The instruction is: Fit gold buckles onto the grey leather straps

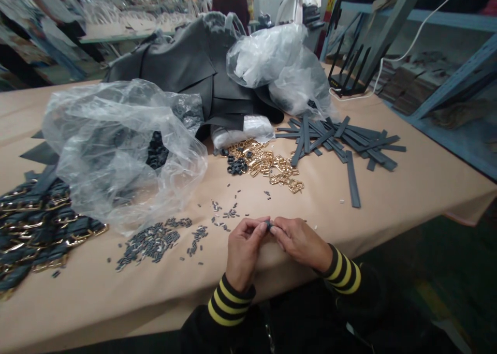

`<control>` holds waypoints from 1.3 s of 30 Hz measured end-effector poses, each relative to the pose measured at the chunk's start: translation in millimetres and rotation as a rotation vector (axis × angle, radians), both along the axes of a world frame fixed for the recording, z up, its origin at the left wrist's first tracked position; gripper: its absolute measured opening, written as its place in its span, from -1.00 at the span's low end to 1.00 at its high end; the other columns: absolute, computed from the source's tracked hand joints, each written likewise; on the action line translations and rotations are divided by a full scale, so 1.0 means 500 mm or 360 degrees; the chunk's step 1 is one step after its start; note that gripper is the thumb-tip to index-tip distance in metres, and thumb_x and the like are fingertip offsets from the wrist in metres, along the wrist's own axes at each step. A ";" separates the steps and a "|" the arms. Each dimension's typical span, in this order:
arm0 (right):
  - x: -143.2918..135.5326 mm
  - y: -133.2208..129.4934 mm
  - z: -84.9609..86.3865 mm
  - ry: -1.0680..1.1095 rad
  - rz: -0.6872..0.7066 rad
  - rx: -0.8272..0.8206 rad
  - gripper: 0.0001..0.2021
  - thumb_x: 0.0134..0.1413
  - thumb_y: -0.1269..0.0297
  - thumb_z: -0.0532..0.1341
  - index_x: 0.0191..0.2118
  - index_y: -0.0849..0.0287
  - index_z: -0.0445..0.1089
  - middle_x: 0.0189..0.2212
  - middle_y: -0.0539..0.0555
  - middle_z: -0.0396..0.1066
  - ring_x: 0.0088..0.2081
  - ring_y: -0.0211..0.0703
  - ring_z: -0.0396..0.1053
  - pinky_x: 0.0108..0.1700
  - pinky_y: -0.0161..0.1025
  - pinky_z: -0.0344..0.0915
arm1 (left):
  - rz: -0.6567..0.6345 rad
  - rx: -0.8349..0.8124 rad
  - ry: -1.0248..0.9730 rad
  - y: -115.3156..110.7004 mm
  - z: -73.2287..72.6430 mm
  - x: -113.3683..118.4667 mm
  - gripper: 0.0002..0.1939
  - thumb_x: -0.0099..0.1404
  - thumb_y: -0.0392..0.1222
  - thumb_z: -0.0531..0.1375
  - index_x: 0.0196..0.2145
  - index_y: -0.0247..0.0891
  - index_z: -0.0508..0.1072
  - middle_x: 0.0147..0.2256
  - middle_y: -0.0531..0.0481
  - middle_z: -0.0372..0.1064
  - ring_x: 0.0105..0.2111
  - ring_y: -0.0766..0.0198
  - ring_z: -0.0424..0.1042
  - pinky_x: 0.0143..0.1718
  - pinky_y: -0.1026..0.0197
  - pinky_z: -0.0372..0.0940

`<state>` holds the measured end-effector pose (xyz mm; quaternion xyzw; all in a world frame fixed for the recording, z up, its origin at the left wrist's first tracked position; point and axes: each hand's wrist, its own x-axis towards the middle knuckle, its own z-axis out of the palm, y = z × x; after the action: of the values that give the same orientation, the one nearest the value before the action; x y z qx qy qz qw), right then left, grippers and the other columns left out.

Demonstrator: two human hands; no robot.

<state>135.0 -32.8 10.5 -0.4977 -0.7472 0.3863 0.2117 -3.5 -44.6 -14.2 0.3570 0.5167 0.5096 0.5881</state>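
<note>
My left hand (pixel 245 245) and my right hand (pixel 301 240) meet near the table's front edge, fingertips pinched around a small dark piece (pixel 268 225). Its exact shape is mostly hidden by the fingers. To the left of my hands lies a pile of small grey pieces (pixel 149 242), with several scattered ones (pixel 231 212) just beyond my left fingers. Farther back are gold metal buckles (pixel 272 165) and a small cluster of dark rings (pixel 237 165). Dark grey strips (pixel 353 180) lie loosely crossed at the back right.
Clear plastic bags (pixel 128 152) bulge on the left and back of the table (pixel 435 188). Assembled dark pieces with gold buckles (pixel 34 230) are heaped far left. Behind stand dark grey material (pixel 174 59) and a black router (pixel 349 79). People (pixel 231 2) are in the background.
</note>
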 end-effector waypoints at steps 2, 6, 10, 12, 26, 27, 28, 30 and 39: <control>-0.011 -0.007 -0.007 0.0048 -0.0082 0.0050 -0.79 0.13 0.36 -0.04 -0.50 0.18 0.18 -0.67 -0.06 0.19 -0.60 -0.31 0.17 -0.48 -0.36 0.07 | 0.0062 -0.0087 -0.0330 -0.002 -0.001 0.013 -0.89 0.04 -0.24 0.23 -0.51 -0.31 0.36 -0.28 -0.06 0.45 -0.20 0.25 0.40 -0.12 0.18 0.26; -0.033 -0.016 -0.028 0.0223 -0.0352 0.0033 -0.76 0.17 0.31 -0.08 -0.51 0.15 0.12 -0.66 -0.05 0.17 -0.59 -0.29 0.18 -0.47 -0.35 0.11 | 0.0166 -0.0134 -0.0706 -0.001 0.002 0.041 -0.88 0.04 -0.27 0.23 -0.52 -0.29 0.31 -0.29 -0.01 0.43 -0.16 0.30 0.37 -0.06 0.23 0.20; -0.045 -0.015 -0.043 0.0339 -0.0623 -0.0017 -0.80 0.19 0.23 -0.11 -0.36 0.17 0.14 -0.59 -0.01 0.23 -0.53 -0.23 0.25 -0.45 -0.32 0.16 | 0.0145 -0.0100 -0.0630 -0.004 -0.006 0.053 -0.86 0.06 -0.23 0.21 -0.52 -0.27 0.29 -0.53 0.08 0.37 -0.27 0.34 0.38 -0.13 0.27 0.21; -0.044 -0.011 -0.043 0.0335 -0.0687 -0.0020 -0.78 0.19 0.22 -0.13 -0.15 0.21 0.11 -0.56 0.00 0.27 -0.51 -0.20 0.28 -0.45 -0.30 0.18 | 0.0081 -0.0095 -0.0479 -0.009 -0.015 0.050 -0.85 0.10 -0.18 0.19 -0.51 -0.27 0.29 -0.59 0.13 0.30 -0.44 0.39 0.35 -0.30 0.32 0.24; -0.011 0.007 -0.022 0.0282 -0.0174 -0.0134 -0.84 0.13 0.20 -0.01 -0.35 0.17 0.18 -0.61 -0.05 0.33 -0.60 -0.32 0.29 -0.49 -0.37 0.20 | -0.0351 0.0045 0.0188 0.022 -0.007 -0.001 -0.80 0.15 -0.09 0.12 -0.43 -0.29 0.23 -0.59 0.12 0.21 -0.61 0.41 0.23 -0.56 0.34 0.16; -0.006 0.010 -0.022 0.0291 -0.0144 -0.0214 -0.84 0.13 0.20 -0.01 -0.36 0.17 0.16 -0.61 -0.06 0.32 -0.64 -0.35 0.26 -0.52 -0.39 0.19 | -0.0322 0.0098 0.0272 0.023 -0.006 -0.002 -0.81 0.16 -0.09 0.10 -0.43 -0.28 0.23 -0.57 0.11 0.22 -0.58 0.39 0.25 -0.52 0.32 0.18; -0.001 0.013 -0.023 0.0309 -0.0109 -0.0313 -0.85 0.12 0.21 -0.01 -0.37 0.17 0.15 -0.61 -0.07 0.32 -0.67 -0.36 0.24 -0.56 -0.40 0.18 | -0.0280 0.0148 0.0352 0.024 -0.005 -0.004 -0.81 0.18 -0.09 0.09 -0.42 -0.28 0.24 -0.55 0.10 0.23 -0.54 0.37 0.27 -0.48 0.31 0.20; 0.010 0.021 -0.026 0.0361 -0.0049 -0.0509 -0.88 0.10 0.25 -0.01 -0.39 0.17 0.13 -0.60 -0.06 0.32 -0.69 -0.38 0.23 -0.62 -0.43 0.15 | -0.0176 0.0209 0.0460 0.028 -0.004 -0.007 -0.82 0.20 -0.09 0.06 -0.41 -0.27 0.24 -0.51 0.08 0.24 -0.49 0.35 0.29 -0.41 0.28 0.23; 0.046 0.061 -0.014 0.0462 -0.0280 -0.0532 -0.89 0.03 0.33 0.02 -0.45 0.23 0.19 -0.61 -0.05 0.31 -0.69 -0.42 0.17 -0.64 -0.45 0.11 | -0.0383 0.0635 0.1322 0.172 0.002 -0.020 -0.81 0.25 -0.14 -0.03 -0.34 -0.29 0.28 -0.40 -0.03 0.29 -0.38 0.27 0.31 -0.30 0.19 0.26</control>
<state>157.9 -2.3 3.5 -0.5282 -0.5884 0.5522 0.2644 -13.6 41.5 -13.2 0.6938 0.5551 0.3412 0.3066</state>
